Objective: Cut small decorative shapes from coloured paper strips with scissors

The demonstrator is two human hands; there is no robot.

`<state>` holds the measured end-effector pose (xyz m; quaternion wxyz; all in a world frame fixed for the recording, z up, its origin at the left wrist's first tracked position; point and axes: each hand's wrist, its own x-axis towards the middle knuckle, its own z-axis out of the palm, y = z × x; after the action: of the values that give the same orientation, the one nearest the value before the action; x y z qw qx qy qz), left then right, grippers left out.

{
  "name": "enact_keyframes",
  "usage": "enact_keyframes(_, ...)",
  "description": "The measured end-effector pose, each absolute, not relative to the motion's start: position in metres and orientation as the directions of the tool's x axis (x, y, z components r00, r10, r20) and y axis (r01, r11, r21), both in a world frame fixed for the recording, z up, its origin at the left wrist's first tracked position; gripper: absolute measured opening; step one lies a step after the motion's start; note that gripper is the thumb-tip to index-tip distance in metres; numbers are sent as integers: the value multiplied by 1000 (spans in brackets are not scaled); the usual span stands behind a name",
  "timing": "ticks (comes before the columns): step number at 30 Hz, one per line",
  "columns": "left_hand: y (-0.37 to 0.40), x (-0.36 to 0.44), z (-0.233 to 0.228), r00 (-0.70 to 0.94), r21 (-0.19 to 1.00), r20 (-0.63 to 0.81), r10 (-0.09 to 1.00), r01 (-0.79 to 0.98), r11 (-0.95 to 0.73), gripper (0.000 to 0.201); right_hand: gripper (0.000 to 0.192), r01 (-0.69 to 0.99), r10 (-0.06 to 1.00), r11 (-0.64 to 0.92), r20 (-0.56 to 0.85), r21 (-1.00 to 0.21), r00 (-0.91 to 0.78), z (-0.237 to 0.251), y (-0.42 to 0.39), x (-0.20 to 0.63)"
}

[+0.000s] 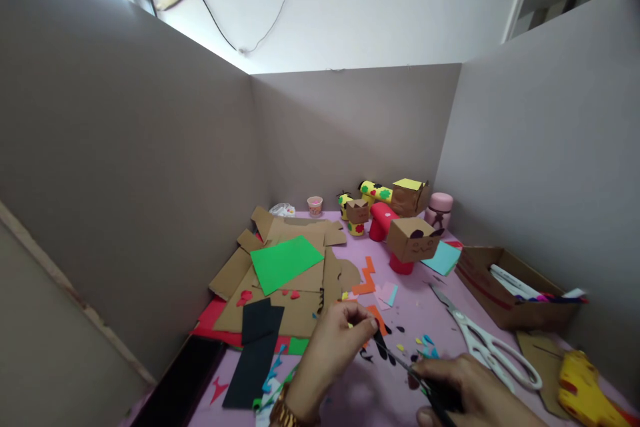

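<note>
Right hand [467, 383] grips black scissors [400, 360]; white scissors [487, 340] lie beside.

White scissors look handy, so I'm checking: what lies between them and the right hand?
Head view: only bare pink table between white scissors and right hand.

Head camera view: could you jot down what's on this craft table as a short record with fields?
Surface: pink table inside grey partition walls
Left hand: pinches a tiny yellow scrap
Right hand: grips black scissors, blades aimed at the scrap
Beside the right hand: white scissors, lying loose
Left side: cardboard pieces under a green sheet
Back: cardboard box figures
Right edge: open cardboard box, yellow glue gun
</note>
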<state>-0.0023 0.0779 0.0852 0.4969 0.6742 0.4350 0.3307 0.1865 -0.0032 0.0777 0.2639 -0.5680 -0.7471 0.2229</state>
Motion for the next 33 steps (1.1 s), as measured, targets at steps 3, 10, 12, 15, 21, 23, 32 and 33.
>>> enact_keyframes(3,88,1,68,454,935,-22,891,324,-142,16,3,837,963,212,-39,-504,-268,78,4,192)
enact_keyframes(10,98,10,30,512,893,-88,855,421,-160,15,5,878,959,175,-126,-446,-255,60,12,204)
enact_keyframes(12,98,12,24,521,886,-104,847,435,-158,15,3,881,956,168,-146,-442,-255,57,13,206)
enact_keyframes(15,97,14,21,531,884,-115,840,440,-158,15,4,877,949,159,-175,-454,-263,53,15,208)
enact_keyframes(21,95,15,21,498,911,-115,860,398,-109,12,7,843,931,151,-212,-516,-297,52,17,209)
enact_keyframes(23,96,16,20,464,933,-108,879,353,-72,11,7,831,929,151,-211,-535,-305,54,17,211)
enact_keyframes(32,105,23,27,329,978,-168,929,-60,198,22,11,684,956,93,-126,-723,-263,61,19,221)
enact_keyframes(33,103,24,31,313,970,-177,933,-104,219,25,12,655,961,82,-114,-751,-251,60,20,219)
